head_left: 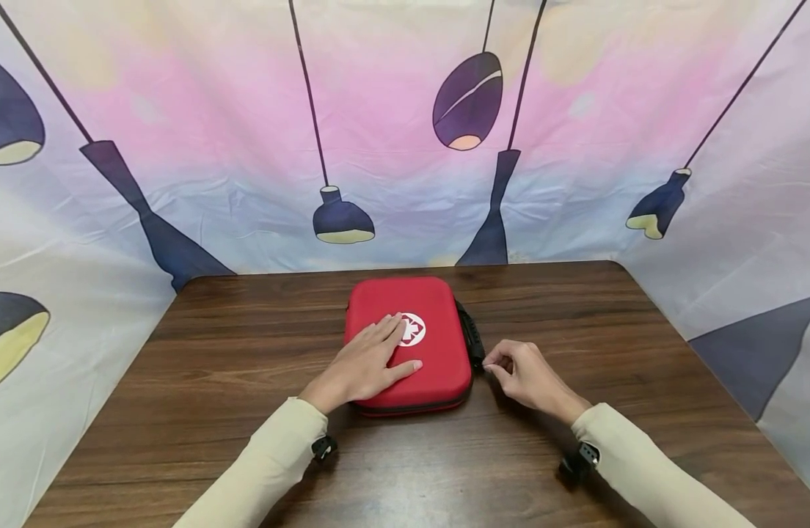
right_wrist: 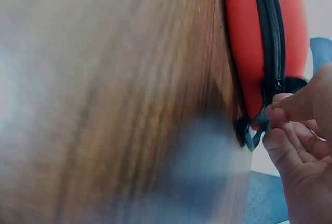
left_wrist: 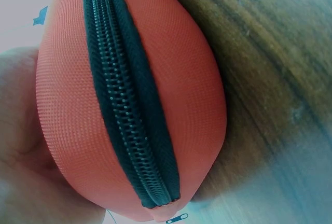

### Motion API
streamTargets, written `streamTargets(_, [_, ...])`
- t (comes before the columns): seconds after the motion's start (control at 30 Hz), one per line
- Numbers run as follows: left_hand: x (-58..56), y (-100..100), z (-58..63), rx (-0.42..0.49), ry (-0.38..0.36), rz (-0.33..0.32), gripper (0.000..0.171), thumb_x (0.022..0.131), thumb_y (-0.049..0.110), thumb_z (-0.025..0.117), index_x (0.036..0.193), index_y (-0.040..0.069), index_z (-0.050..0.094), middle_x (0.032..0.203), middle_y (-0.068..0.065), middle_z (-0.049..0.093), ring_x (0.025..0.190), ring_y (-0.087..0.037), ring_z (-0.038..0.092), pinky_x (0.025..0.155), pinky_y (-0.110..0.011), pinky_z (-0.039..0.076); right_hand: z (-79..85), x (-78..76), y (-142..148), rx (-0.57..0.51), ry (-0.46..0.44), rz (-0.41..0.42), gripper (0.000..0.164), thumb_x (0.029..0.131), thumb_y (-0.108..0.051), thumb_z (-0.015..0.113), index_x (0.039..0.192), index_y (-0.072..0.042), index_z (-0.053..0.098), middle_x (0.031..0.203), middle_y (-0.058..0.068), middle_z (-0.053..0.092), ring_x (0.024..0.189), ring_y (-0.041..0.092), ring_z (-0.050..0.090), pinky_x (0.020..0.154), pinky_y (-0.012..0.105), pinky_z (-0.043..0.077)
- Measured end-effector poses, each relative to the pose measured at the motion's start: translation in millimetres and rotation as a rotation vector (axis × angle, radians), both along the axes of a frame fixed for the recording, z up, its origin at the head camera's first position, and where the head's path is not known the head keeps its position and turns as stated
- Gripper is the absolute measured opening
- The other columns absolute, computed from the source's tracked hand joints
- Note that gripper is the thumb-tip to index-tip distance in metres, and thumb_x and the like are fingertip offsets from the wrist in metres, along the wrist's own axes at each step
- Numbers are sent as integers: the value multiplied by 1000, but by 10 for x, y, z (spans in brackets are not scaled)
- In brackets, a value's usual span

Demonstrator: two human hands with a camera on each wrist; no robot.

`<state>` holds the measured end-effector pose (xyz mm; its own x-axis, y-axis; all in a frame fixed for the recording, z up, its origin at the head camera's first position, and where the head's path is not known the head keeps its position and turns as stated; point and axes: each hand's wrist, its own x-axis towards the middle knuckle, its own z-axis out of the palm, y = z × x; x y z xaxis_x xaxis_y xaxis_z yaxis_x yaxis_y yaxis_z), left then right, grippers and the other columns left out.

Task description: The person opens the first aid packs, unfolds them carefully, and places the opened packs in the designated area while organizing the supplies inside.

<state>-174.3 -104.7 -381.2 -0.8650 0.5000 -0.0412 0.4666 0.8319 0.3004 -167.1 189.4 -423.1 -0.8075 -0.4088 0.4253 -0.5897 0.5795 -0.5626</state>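
Note:
A red zippered case [head_left: 438, 323] with a white round emblem lies flat on the wooden table. My left hand [head_left: 362, 367] rests on its lid with fingers stretched out, the fingertips at the emblem. On the case's right side is a black carry handle [head_left: 469, 334]. My right hand [head_left: 527, 374] is by the handle's near end, thumb and fingertips pinched together. In the right wrist view those fingertips pinch the zipper pull, mostly hidden by them, just below the black zipper slider [right_wrist: 278, 85]. The zipper's closed teeth [left_wrist: 122, 99] run along the case's side in the left wrist view.
The dark wooden table [head_left: 246, 345] has rounded far corners. Behind and beside it hangs a cloth backdrop [head_left: 392, 132] printed with lamps. Both wrists wear small black cameras under pale sleeves.

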Motion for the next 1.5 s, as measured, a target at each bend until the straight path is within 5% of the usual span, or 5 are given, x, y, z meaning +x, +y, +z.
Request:
streamTargets(0.7, [4, -9, -34, 9, 12, -7, 83, 90, 60, 48, 151, 9, 22, 157, -5, 17, 144, -23, 13, 117, -39, 12, 5, 524, -253, -2, -7, 38, 14, 75, 3, 71, 76, -10, 67, 70, -8, 60, 59, -3, 52, 50, 13, 45])
streamTargets(1.07, [-1, 8, -28, 18, 14, -10, 83, 90, 60, 47, 150, 9, 22, 157, -6, 17, 144, -22, 13, 117, -38, 12, -14, 589, -485, 57, 108, 47, 18, 71, 2, 72, 75, -14, 65, 73, -13, 57, 61, -4, 49, 54, 6, 40])
streamTargets(1.5, [13, -11, -40, -3, 57, 3, 84, 89, 63, 46, 150, 9, 25, 156, -5, 19, 144, -22, 14, 117, -36, 11, 11, 543, -415, 98, 155, 12, 18, 71, 2, 72, 74, -14, 66, 72, -12, 56, 61, 1, 51, 54, 10, 42])
